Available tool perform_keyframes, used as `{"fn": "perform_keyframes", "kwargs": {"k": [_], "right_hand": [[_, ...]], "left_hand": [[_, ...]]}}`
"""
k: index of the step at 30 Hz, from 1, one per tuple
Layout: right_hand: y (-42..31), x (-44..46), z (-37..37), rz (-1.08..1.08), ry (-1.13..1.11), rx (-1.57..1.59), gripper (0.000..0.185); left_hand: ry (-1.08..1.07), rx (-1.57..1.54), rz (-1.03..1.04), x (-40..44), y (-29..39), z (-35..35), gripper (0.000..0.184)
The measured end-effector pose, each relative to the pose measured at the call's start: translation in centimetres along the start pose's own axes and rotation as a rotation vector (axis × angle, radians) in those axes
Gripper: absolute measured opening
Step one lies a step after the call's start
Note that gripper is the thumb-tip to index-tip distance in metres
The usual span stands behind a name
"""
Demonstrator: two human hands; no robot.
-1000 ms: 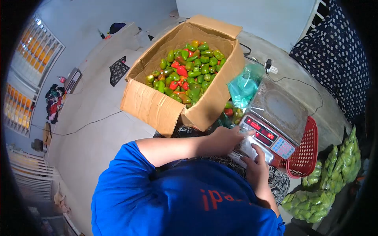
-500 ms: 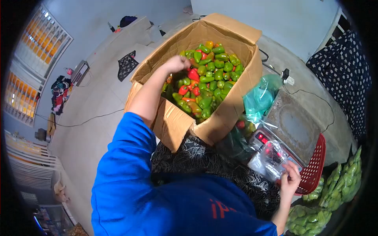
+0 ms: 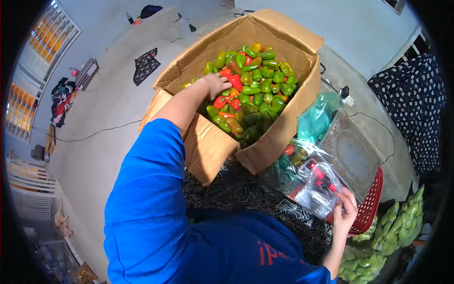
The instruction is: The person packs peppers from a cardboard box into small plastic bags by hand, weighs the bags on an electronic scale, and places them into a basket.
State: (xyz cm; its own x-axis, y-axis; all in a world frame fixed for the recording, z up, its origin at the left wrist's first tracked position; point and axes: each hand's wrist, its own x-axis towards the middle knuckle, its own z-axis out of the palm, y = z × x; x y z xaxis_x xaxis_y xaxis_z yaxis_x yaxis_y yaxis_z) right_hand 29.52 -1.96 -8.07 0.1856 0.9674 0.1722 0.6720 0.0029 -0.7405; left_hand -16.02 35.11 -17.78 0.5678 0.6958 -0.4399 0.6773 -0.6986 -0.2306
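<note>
My left hand (image 3: 216, 85) reaches into a large cardboard box (image 3: 267, 149) heaped with green, red and orange peppers (image 3: 255, 89). Its fingers are stretched out over the peppers, with the tips at a red pepper (image 3: 234, 82); the palm side is hidden. Low on the right, my right hand (image 3: 345, 208) pinches the edge of a clear plastic bag (image 3: 321, 201). Red spots show on or through the bag, and I cannot tell what they are. Behind the bag, the display of a weighing scale (image 3: 352, 146) is partly covered.
A green plastic bag (image 3: 318, 116) lies between box and scale, with more peppers in clear plastic below it. A red basket (image 3: 371, 203) stands under the scale's edge. Bagged green vegetables (image 3: 399, 222) lie at lower right. A cable (image 3: 106, 132) crosses the floor at left.
My left hand has moved down over the peppers, and its fingers have gone from curled to stretched out. My right hand keeps the clear bag, shifted slightly left. The view has shifted a little.
</note>
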Motion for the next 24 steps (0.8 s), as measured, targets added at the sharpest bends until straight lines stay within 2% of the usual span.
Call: {"fn": "perform_keyframes", "kwargs": {"k": [6, 10, 11, 14, 19, 22, 23, 24], "right_hand": [[1.2, -1.1, -0.9, -0.004, 0.016, -0.018, 0.03], [2.0, -1.9, -0.8, -0.001, 0.039, -0.003, 0.028], [2.1, -1.9, -0.7, 0.0, 0.044, 0.003, 0.028], [1.1, -1.7, -0.1, -0.005, 0.03, 0.071, 0.027], [0.0, -1.5, -0.3, 0.03, 0.024, 0.069, 0.027], [0.6, -1.9, -0.5, 0.052, 0.026, 0.074, 0.027], [1.2, -1.8, -0.6, 0.035, 0.029, 0.073, 0.027], [1.8, -1.9, -0.5, 0.019, 0.032, 0.072, 0.027]], "left_hand": [[-0.168, -0.214, -0.129, 0.9, -0.7, -0.2, 0.106], [-0.145, -0.076, -0.186, 0.6, 0.7, -1.0, 0.105], [-0.178, 0.029, -0.204, 0.6, 1.4, -1.4, 0.095], [-0.209, 0.019, -0.233, 0.0, 2.4, -2.9, 0.095], [-0.093, -0.09, -0.277, -0.9, 2.2, -2.3, 0.098], [0.083, -0.238, -0.429, -2.6, 1.4, -2.0, 0.1], [0.116, -0.299, -0.436, -3.3, 0.9, -2.0, 0.089], [0.126, -0.334, -0.457, -3.3, 0.7, -2.0, 0.086]]}}
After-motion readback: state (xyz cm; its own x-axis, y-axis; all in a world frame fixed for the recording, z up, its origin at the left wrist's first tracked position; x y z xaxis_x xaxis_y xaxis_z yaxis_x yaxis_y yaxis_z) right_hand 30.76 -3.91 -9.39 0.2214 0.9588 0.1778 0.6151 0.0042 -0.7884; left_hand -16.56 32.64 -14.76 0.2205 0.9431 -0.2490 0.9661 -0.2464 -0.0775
